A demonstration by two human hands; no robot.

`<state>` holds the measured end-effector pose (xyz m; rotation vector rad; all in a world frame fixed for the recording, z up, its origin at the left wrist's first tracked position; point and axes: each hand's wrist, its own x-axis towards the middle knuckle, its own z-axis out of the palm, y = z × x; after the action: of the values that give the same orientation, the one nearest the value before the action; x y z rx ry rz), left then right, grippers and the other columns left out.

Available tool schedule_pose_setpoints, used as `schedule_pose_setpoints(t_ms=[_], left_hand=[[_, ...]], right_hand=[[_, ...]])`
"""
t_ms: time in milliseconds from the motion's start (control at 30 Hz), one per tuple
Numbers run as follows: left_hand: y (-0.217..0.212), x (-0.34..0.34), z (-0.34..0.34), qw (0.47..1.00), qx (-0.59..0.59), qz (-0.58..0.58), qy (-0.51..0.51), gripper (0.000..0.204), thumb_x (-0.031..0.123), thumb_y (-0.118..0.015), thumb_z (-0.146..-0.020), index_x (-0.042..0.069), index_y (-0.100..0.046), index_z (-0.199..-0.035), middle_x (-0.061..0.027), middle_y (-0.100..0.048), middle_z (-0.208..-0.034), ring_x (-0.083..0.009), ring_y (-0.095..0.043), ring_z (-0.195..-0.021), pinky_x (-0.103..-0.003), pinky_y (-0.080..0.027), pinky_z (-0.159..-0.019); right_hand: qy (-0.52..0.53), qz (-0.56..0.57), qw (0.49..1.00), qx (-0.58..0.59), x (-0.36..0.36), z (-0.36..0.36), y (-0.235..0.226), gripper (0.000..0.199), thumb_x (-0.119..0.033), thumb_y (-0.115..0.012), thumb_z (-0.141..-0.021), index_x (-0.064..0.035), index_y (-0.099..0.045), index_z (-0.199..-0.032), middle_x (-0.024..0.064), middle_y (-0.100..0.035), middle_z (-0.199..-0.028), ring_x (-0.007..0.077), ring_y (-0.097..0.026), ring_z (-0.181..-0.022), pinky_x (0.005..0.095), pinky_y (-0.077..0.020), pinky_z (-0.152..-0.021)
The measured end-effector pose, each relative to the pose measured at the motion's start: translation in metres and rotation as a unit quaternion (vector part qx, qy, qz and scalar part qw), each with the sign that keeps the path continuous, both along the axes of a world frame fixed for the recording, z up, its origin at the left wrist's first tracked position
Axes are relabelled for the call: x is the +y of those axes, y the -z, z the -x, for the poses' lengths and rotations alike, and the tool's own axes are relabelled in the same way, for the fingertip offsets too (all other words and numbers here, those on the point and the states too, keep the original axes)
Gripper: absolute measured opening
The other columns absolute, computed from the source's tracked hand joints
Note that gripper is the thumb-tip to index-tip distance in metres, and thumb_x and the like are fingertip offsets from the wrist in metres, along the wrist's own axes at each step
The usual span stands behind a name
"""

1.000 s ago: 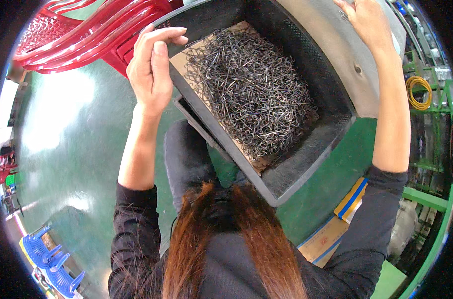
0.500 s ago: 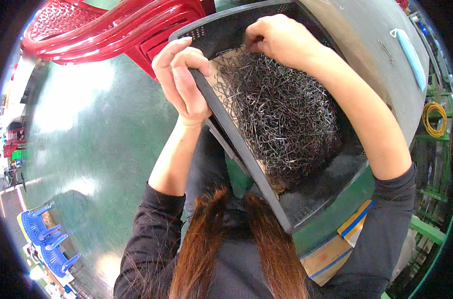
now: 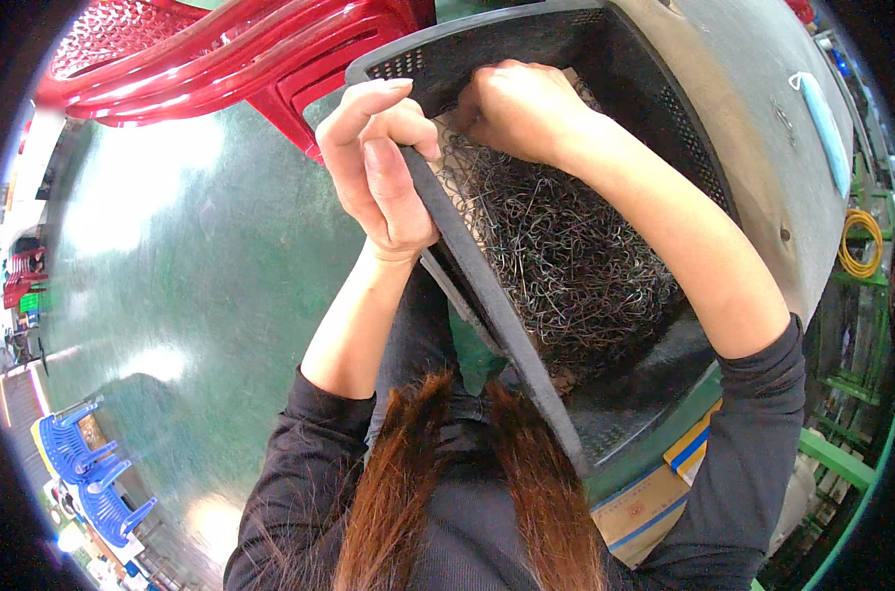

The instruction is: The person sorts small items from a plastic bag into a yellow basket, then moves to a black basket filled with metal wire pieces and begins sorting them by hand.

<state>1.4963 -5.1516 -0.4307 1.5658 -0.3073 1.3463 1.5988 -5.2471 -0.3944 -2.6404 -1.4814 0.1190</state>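
Observation:
A black plastic crate [image 3: 526,379] is tilted in front of me, with a tangled heap of small dark bent wire hooks [image 3: 585,256] on a cardboard piece inside. My left hand [image 3: 383,172] is curled around the crate's left rim, thumb outside and fingertips reaching over the edge. Inside the crate, at the far end of the heap, my right hand [image 3: 526,113] is closed with the knuckles up. Its fingertips are hidden, so what they hold cannot be seen.
Stacked red plastic chairs [image 3: 299,59] stand at the far left, close to the crate. Along the right runs a grey surface [image 3: 743,118] with a light-blue face mask [image 3: 820,128] on it. A cardboard box [image 3: 644,507] lies low on the right; blue chairs [image 3: 102,483] are at left.
My right hand has shifted slightly left and down onto the heap's far left end. The crate and my left hand have moved a little to the right in view.

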Motion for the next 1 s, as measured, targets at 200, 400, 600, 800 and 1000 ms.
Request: schedule_pose_setpoints(t_ms=[200,400,600,800,1000], left_hand=[[0.0,0.001,0.001,1.0,0.002,-0.014,-0.001,0.034,0.028,-0.033,-0.094,-0.002,-0.039,-0.109,-0.0061,-0.051,-0.06,-0.0143,-0.045,-0.063,-0.029,-0.037,-0.067],[0.001,0.005,0.002,0.999,0.011,-0.036,0.0,0.033,0.025,-0.031,-0.094,-0.004,-0.037,-0.11,-0.0072,-0.051,-0.063,-0.0149,-0.046,-0.063,-0.029,-0.039,-0.067],[0.003,0.006,0.002,0.999,0.003,-0.04,0.002,0.031,0.022,-0.031,-0.093,-0.004,-0.036,-0.11,-0.0076,-0.051,-0.064,-0.0149,-0.045,-0.063,-0.03,-0.039,-0.067],[0.002,0.004,0.002,0.999,0.01,-0.05,-0.005,0.031,0.021,-0.031,-0.093,-0.005,-0.036,-0.11,-0.0077,-0.051,-0.064,-0.015,-0.046,-0.063,-0.03,-0.039,-0.067],[0.002,0.004,0.005,0.999,0.028,-0.035,0.001,0.031,0.022,-0.031,-0.093,-0.005,-0.035,-0.109,-0.0076,-0.051,-0.065,-0.0149,-0.046,-0.064,-0.03,-0.039,-0.068]], right_hand=[[-0.017,0.013,0.998,-0.053,0.006,0.007,0.0,0.017,-0.013,-0.061,-0.066,-0.0046,-0.065,-0.08,0.0163,-0.064,-0.083,0.0282,-0.063,-0.082,0.0377,-0.0508,-0.07],[-0.027,0.078,0.996,-0.042,0.007,0.007,-0.007,0.017,-0.014,-0.058,-0.068,-0.0054,-0.066,-0.081,0.0146,-0.065,-0.086,0.0271,-0.063,-0.083,0.0365,-0.051,-0.07],[-0.091,0.147,0.985,-0.023,0.003,0.002,-0.024,0.015,-0.007,-0.055,-0.069,-0.001,-0.061,-0.082,0.0175,-0.062,-0.086,0.0321,-0.062,-0.078,0.039,-0.0512,-0.067],[-0.114,0.014,0.981,-0.154,-0.005,0.007,0.004,0.018,-0.016,-0.05,-0.077,-0.0065,-0.065,-0.08,0.0085,-0.061,-0.088,0.0248,-0.062,-0.079,0.0366,-0.0504,-0.065],[-0.258,-0.048,0.94,-0.22,-0.01,0.0,0.011,0.016,-0.019,-0.05,-0.078,-0.0105,-0.063,-0.077,0.0026,-0.054,-0.091,0.0173,-0.055,-0.087,0.0309,-0.048,-0.064]])
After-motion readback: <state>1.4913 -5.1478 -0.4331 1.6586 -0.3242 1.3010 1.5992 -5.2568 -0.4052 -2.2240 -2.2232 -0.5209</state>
